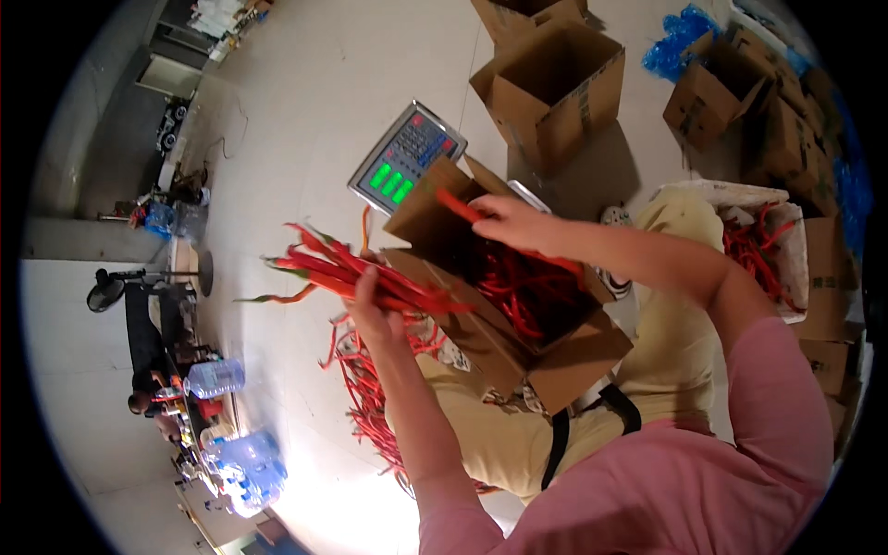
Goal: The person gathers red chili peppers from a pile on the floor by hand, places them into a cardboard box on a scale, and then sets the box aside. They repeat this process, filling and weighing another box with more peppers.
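Note:
A bunch of long red chili peppers (333, 267) is gripped in my left hand (374, 298), left of an open cardboard box (485, 340). My right hand (510, 220) is over the box's upper end, its fingers closed on a red chili pepper (456, 205). Inside the box lie many more red chilies (520, 291). A digital scale's display (408, 158), with lit green digits, stands just beyond the box. On the floor below my left forearm spreads a heap of red chilies (364, 395), partly hidden by my arm and leg.
An open cardboard box (579, 118) stands beyond the scale, with another behind it. At the right are a white foam crate (794, 257) holding chilies, stacked cartons (784, 146) and blue plastic (683, 41). Large water bottles (246, 461) and a fan (106, 291) stand at the left.

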Tool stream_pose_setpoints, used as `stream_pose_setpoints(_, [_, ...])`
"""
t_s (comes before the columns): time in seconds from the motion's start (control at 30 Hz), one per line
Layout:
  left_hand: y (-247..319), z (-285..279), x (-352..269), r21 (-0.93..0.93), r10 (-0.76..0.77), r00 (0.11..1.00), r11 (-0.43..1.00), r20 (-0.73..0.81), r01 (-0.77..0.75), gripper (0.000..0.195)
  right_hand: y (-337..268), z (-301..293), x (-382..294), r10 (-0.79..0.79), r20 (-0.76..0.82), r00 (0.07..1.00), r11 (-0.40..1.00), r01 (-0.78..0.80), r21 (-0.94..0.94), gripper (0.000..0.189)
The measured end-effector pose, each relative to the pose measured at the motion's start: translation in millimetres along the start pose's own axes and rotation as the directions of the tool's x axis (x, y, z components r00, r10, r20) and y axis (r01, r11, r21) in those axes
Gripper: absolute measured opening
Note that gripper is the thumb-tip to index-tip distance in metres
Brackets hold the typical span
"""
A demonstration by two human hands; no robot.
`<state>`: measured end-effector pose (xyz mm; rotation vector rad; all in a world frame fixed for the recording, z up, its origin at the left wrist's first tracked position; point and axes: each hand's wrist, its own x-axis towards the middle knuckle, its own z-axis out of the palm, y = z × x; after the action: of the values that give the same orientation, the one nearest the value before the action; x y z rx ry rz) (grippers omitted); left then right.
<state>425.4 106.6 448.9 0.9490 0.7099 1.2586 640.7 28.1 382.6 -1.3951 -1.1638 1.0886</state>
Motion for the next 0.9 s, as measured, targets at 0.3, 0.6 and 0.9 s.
stream_pose_setpoints(0.3, [-29.9,35.4,-36.2,0.18,-0.502,0.817,0.865,0.283,0.469,0.052,-50.7,5.3,-3.3,-0.012,0.379,0.925,0.751,-0.242,0.614,0.035])
stream_pose_setpoints(0.6, [-8.3,8.4,-8.8,-0.167,-0.353,0.913,0.907,0.204,0.387,0.036,-43.5,-23.1,6.8,-0.01,-0.062,0.998,0.835,0.042,0.549,0.022])
stream_pose_setpoints(0.9, [-6.1,-5.6,-5.4,-0.012,-0.277,0.954,0.96,0.113,0.28,0.024,-2.9,6.4,-17.2,-0.294,-0.186,0.937,0.928,0.233,-0.291,0.04])
